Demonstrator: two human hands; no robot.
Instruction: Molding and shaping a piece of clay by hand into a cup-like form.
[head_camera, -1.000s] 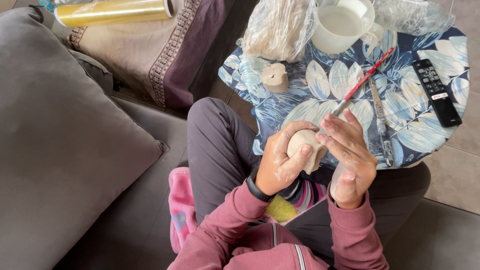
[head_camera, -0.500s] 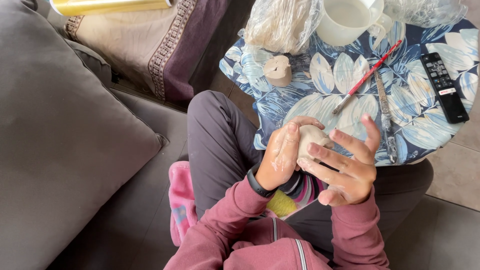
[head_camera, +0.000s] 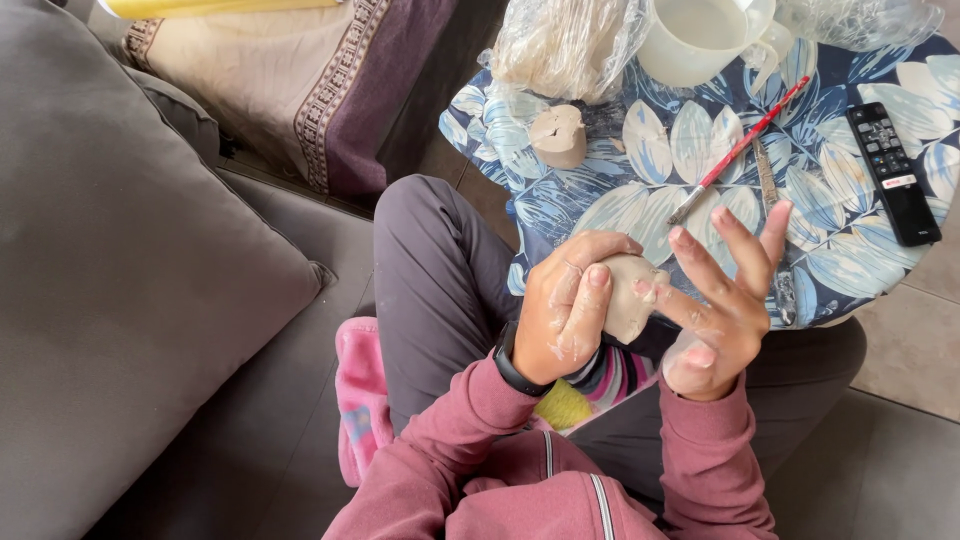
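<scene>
While you sit on the grey sofa (head_camera: 150, 300) with your knees against the round table under its blue leaf-print cloth (head_camera: 850, 250), your left hand (head_camera: 570, 310) is wrapped around the pale beige lump of clay (head_camera: 628, 295), fingers curled together over its top and near side, thumb tucked behind. That lump sits above your lap, just at the table's near edge. Your right hand (head_camera: 725, 300) is beside it with the palm turned up and the fingers spread wide apart; only one fingertip looks to be touching the clay, though the contact is hard to judge from this angle. Both hands are smeared with light clay.

On the cloth beyond your hands lie a thin red-handled paintbrush (head_camera: 740, 150) and, just right of it, a slim metal modelling tool (head_camera: 766, 180). Further left stands a small grey-beige clay block (head_camera: 558, 135), next to a crumpled clear plastic bag (head_camera: 565, 45). A white plastic jug (head_camera: 705, 35) stands at the far edge, and a black remote control (head_camera: 893, 172) lies well to the right. A black wristband (head_camera: 512, 362) circles your left wrist above the pink sleeve.
</scene>
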